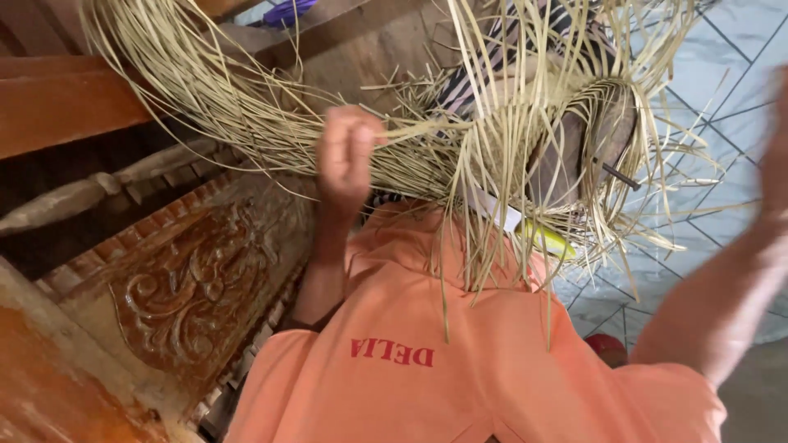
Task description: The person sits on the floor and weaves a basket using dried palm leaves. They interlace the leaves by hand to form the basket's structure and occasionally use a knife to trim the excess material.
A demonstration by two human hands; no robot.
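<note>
1. Two hands are in view, and only one has hold of anything. The left hand [346, 156] is closed in a fist around a gathered bunch of pale straw strands [246, 123], apparently to keep the loose lengths together and taut.
2. Those strands run from the fist rightward into a half-woven straw piece [566, 139], which sits over a dark wooden block [611, 131], seemingly a form that gives the weave its shape. Unwoven ends fan out all around it.
3. From the fist the bunch also sweeps away up and left; the curled fingers [361, 139] wrap it fully, so the straw lies inside the grip, not at the fingertips.
4. The right hand [776, 156] is a blur at the frame's right edge, well apart from the weave; I cannot tell how open it is, and nothing shows in it.
5. Below lies an orange shirt [460, 361], with carved wooden furniture [189, 287] to the left and a pale tiled floor [730, 90] to the right.
</note>
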